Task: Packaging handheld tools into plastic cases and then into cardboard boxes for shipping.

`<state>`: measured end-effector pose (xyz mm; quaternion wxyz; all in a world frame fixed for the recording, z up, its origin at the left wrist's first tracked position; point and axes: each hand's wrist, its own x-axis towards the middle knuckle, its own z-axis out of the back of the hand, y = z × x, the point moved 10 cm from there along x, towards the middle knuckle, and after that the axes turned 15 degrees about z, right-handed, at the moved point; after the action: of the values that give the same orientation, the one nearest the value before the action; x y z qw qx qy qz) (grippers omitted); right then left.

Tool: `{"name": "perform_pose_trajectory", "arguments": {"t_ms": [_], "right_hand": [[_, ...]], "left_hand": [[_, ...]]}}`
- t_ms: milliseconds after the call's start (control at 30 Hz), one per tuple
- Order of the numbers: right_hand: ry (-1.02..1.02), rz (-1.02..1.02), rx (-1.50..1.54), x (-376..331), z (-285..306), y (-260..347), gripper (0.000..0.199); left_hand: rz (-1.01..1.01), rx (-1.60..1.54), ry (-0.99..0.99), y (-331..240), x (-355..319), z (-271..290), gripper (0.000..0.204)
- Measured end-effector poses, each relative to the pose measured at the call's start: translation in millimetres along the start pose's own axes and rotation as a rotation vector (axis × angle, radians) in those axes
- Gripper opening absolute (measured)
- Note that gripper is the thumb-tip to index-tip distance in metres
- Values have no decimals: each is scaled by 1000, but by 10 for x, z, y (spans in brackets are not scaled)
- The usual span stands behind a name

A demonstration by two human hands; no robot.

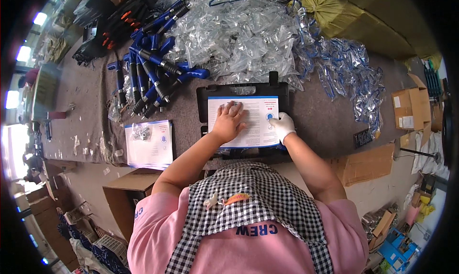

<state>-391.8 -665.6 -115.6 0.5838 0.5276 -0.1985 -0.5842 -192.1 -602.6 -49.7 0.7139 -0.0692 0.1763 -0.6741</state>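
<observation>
A white printed sheet (253, 133) with a blue border lies over an open black plastic case (202, 106) in front of me. My left hand (229, 122), bare, rests flat on the sheet with its fingers spread. At the sheet's right edge is my right hand (284, 126) in a white glove. Its thumb lies on top of the paper and its fingers close around the edge. The paper hides most of the case's inside. Left of the case sits a stack of similar sheets (153, 152), with a clear bag of small metal parts (142, 132) on top.
Several blue-and-black handled tools (148, 70) lie piled at the left back. A large heap of clear plastic bags (234, 34) fills the back middle. Blue-edged clear bags (351, 73) spread to the right. A cardboard box (407, 109) stands near the table's right end.
</observation>
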Motion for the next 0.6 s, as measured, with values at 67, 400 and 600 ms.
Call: {"name": "perform_pose_trajectory", "arguments": {"t_ms": [67, 400, 600], "right_hand": [[-47, 56, 77, 12, 37, -75, 25], [-138, 99, -169, 0, 272, -8, 54], [13, 745, -1264, -643, -67, 1597, 53]], "left_hand": [[-16, 18, 11, -4, 17, -67, 52], [-257, 14, 93, -343, -1, -259, 64], [-78, 120, 50, -171, 117, -177, 69]]}}
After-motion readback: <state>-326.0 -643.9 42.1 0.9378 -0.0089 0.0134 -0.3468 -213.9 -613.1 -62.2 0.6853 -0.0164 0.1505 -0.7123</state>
